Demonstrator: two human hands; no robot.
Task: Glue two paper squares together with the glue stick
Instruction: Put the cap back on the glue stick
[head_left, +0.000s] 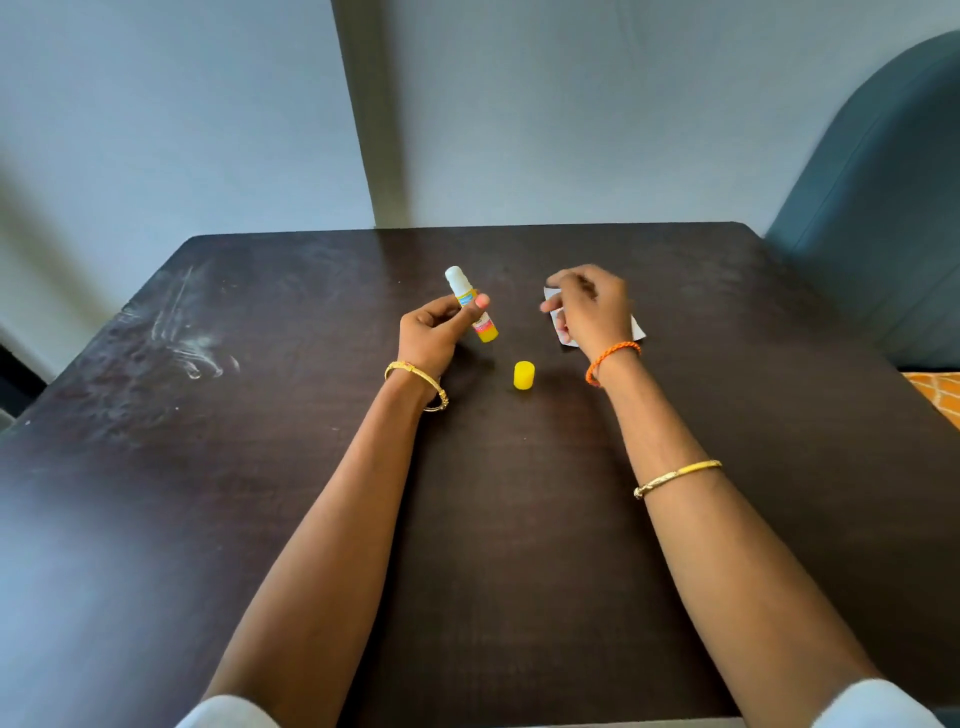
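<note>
My left hand (439, 330) grips an uncapped yellow glue stick (485, 328), its white tip pointing up and away from me, held just above the dark table (260, 467). The stick's yellow cap (523, 375) stands on the table between my two wrists. My right hand (592, 309) hovers over white paper squares (636, 327) lying on the table, and its fingers pinch a paper edge at the far left. The hand hides most of the paper, so I cannot tell how the squares lie.
A teal upholstered chair (878, 208) stands at the table's far right corner. White scuff marks (192, 343) streak the table's left side. A pale wall runs just behind the table's far edge.
</note>
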